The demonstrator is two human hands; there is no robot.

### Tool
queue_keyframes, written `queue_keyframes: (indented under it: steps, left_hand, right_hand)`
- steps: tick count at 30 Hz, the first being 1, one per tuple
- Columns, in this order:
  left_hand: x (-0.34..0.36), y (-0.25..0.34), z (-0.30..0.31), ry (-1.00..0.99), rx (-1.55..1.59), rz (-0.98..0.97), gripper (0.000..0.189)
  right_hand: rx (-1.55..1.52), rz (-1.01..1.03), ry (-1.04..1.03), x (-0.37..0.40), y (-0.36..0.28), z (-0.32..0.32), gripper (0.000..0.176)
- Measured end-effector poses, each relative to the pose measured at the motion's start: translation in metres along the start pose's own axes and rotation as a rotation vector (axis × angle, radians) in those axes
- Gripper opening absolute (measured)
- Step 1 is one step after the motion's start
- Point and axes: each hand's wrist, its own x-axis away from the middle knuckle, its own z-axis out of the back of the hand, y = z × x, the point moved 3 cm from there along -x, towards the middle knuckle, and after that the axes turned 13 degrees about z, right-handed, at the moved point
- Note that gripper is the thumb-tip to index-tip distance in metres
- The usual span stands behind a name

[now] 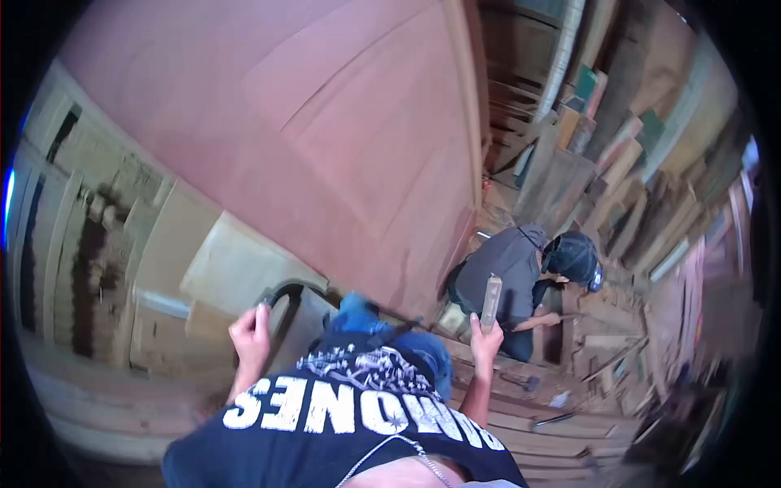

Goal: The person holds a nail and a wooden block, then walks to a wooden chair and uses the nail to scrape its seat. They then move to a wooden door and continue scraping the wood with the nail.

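Observation:
My right hand (486, 340) is closed around the lower end of a short, flat greyish-brown bar (491, 299), which stands upright above the fingers. My left hand (250, 335) is raised on the other side, its fingers pinched on a small dark piece (268, 298). A curved black band (286, 291) shows right beside that piece; whether the two are joined I cannot tell. Both hands are in front of my body, well apart, with a large pinkish-red panel (325, 146) beyond them.
A person (500, 272) in a dark cap crouches to the right, close behind the bar, one hand low near wood scraps. Boards and offcuts (610, 163) lean at the upper right. Planks (561, 439) form the floor; wooden framing (106, 203) stands at left.

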Motion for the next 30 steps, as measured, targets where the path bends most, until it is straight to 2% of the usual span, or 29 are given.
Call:
queue_keyframes:
  steps: [2, 3, 5, 6, 7, 8, 9, 10, 11, 12, 13, 14, 15, 17, 19, 21, 27, 28, 29, 30]
  left_hand:
    - [-0.051, 0.0, -0.029, -0.164, -0.175, 0.048, 0.022]
    - [-0.08, -0.026, -0.046, -0.155, -0.101, -0.094, 0.031]
    - [-0.125, -0.027, -0.06, -0.326, -0.07, -0.166, 0.021]
    - [-0.149, -0.051, -0.068, -0.295, -0.035, -0.286, 0.015]
    - [-0.155, -0.051, -0.067, -0.338, -0.061, -0.28, 0.015]
    - [-0.153, -0.044, -0.064, -0.403, -0.213, -0.307, 0.016]
    - [-0.16, -0.04, -0.072, -0.457, -0.34, -0.361, 0.02]
    - [-0.161, -0.044, -0.079, -0.421, -0.507, -0.477, 0.021]
    - [-0.161, -0.054, -0.083, -0.436, -0.502, -0.489, 0.021]
    - [-0.162, -0.061, -0.093, -0.464, -0.473, -0.584, 0.021]
    - [-0.155, -0.04, -0.102, -0.488, -0.445, -0.679, 0.021]
    - [-0.144, -0.023, -0.105, -0.595, -0.163, -0.463, 0.016]
    - [-0.141, -0.028, -0.116, -0.606, -0.166, -0.471, 0.016]
    - [-0.147, -0.048, -0.133, -0.634, 0.092, -0.292, 0.012]
    - [-0.146, -0.052, -0.142, -0.671, 0.074, -0.347, 0.015]
    - [-0.141, -0.058, -0.151, -0.711, 0.059, -0.277, 0.015]
    - [-0.139, -0.11, -0.206, -0.895, 0.129, -0.443, 0.012]
    - [-0.135, -0.106, -0.21, -0.983, 0.073, -0.553, 0.006]
    - [-0.132, -0.1, -0.214, -1.064, 0.014, -0.672, 0.009]
    - [-0.129, -0.094, -0.217, -1.028, 0.021, -0.749, 0.006]
  right_hand:
    - [0.027, -0.03, 0.161, -0.009, 0.022, -0.047, 0.033]
    - [0.068, -0.129, 0.241, -0.006, 0.034, -0.069, 0.033]
    - [0.042, -0.307, 0.386, 0.002, 0.033, -0.103, 0.035]
    - [0.064, -0.275, 0.425, 0.005, 0.038, -0.118, 0.037]
    - [-0.115, -0.232, 0.554, 0.006, 0.027, -0.131, 0.037]
    - [-0.162, -0.33, 0.524, 0.01, 0.007, -0.132, 0.034]
    - [-0.236, -0.375, 0.519, 0.014, 0.018, -0.149, 0.032]
    - [-0.254, -0.328, 0.545, 0.015, 0.012, -0.155, 0.031]
    - [-0.269, -0.283, 0.562, 0.022, 0.004, -0.159, 0.03]
    - [-0.245, -0.273, 0.527, 0.025, -0.005, -0.159, 0.029]
    - [-0.225, -0.264, 0.49, 0.028, -0.012, -0.158, 0.029]
    - [-0.253, -0.245, 0.486, 0.035, -0.013, -0.157, 0.028]
    - [-0.252, -0.254, 0.497, 0.041, -0.006, -0.156, 0.028]
    - [-0.155, -0.311, 0.478, 0.066, 0.01, -0.154, 0.023]
    - [-0.122, -0.328, 0.537, 0.09, 0.017, -0.143, 0.022]
    - [-0.081, -0.278, 0.591, 0.115, 0.026, -0.134, 0.022]
    - [0.209, -0.367, 0.742, 0.158, 0.093, -0.128, 0.028]
    - [0.165, -0.425, 0.815, 0.166, 0.118, -0.134, 0.029]
    - [0.163, -0.419, 0.842, 0.174, 0.138, -0.138, 0.029]
    - [0.239, -0.415, 0.868, 0.182, 0.155, -0.142, 0.029]
